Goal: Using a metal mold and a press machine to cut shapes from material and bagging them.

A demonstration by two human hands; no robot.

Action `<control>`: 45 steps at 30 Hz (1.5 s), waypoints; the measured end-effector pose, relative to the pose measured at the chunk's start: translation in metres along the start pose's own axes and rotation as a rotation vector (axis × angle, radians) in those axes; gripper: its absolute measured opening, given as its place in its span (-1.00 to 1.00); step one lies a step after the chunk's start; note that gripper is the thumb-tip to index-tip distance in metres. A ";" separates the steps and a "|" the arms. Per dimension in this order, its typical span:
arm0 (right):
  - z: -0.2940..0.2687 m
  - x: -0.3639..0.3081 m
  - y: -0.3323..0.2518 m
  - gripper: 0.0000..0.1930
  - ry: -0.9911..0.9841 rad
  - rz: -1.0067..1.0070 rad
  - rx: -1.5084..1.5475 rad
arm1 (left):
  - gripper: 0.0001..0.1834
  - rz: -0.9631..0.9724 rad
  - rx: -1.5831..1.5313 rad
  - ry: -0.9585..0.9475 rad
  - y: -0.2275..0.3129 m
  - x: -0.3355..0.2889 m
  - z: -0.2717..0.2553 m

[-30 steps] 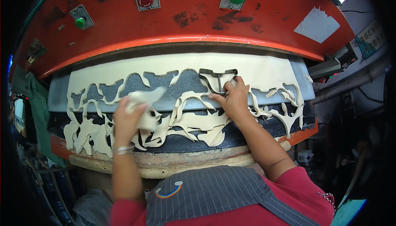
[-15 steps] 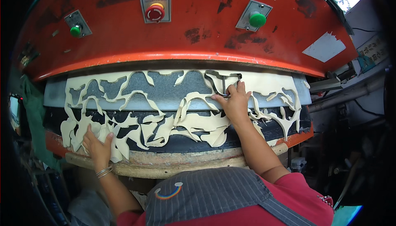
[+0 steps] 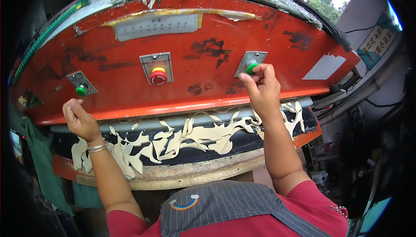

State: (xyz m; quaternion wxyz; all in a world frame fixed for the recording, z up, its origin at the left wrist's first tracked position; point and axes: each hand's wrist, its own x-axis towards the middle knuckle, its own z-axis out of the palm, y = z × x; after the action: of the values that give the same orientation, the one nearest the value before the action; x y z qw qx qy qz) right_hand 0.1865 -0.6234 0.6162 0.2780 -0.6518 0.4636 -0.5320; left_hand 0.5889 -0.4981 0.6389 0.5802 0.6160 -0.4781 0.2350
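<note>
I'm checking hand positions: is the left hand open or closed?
Closed: the left hand has its fingers curled inward in a loose fist, just below the left green button in the picture.

The right hand [image 3: 264,92] partly hides a green button [image 3: 250,68]; whether it presses is unclear. The red machine front [image 3: 130,90] conceals the far ends of the pale scraps [image 3: 203,133]. The lower edge crops the striped apron [image 3: 225,204].

Right grip [image 3: 265,90] at green button [image 3: 251,67], left grip [image 3: 81,121] curled, cream scraps [image 3: 203,134]

Two round green buttons [image 3: 81,91] protrude from grey plates [image 3: 89,86]
</note>
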 end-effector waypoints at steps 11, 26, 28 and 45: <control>-0.049 -0.069 0.006 -0.69 -0.514 0.239 -0.231 | -0.70 -0.187 0.084 -0.559 0.067 -0.036 -0.020; -0.129 -0.182 0.028 -0.89 -0.681 -0.160 -0.482 | -0.76 0.037 0.246 -1.129 0.266 -0.217 -0.019; -0.125 -0.180 0.036 -0.88 -0.699 -0.132 -0.470 | -0.78 0.052 0.272 -1.106 0.262 -0.221 -0.012; -0.008 -0.001 0.130 -0.25 -0.804 -0.337 -0.647 | -0.57 0.039 0.026 -1.037 0.184 -0.221 0.142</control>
State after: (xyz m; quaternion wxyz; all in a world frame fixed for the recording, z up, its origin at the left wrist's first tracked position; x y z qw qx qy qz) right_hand 0.1384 -0.6758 0.5068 0.1296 -0.9215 0.3499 -0.1081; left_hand 0.2972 -0.5380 0.5114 0.2549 0.6497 -0.7112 -0.0844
